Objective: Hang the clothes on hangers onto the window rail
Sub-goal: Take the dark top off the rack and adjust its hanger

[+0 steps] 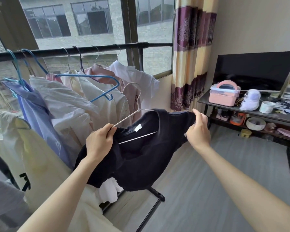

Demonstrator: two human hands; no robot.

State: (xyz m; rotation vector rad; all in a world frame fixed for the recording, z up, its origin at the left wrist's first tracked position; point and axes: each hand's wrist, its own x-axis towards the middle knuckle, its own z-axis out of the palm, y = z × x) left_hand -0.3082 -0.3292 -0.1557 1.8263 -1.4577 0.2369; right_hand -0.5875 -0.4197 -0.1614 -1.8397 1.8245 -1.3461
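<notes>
A black top hangs partly on a thin metal hanger, its white label showing at the collar. My left hand pinches the left shoulder of the top together with the hanger's arm. My right hand grips the right shoulder of the top and holds it stretched out. The hanger's hook points up, below the black window rail. Several hung garments fill the rail: a lilac shirt, white and cream shirts, a pink one. An empty blue hanger hangs among them.
A striped purple and cream curtain hangs right of the window. A dark TV stand at right carries a TV, a pink box, a cup and clutter. A black rack foot rests on the grey floor.
</notes>
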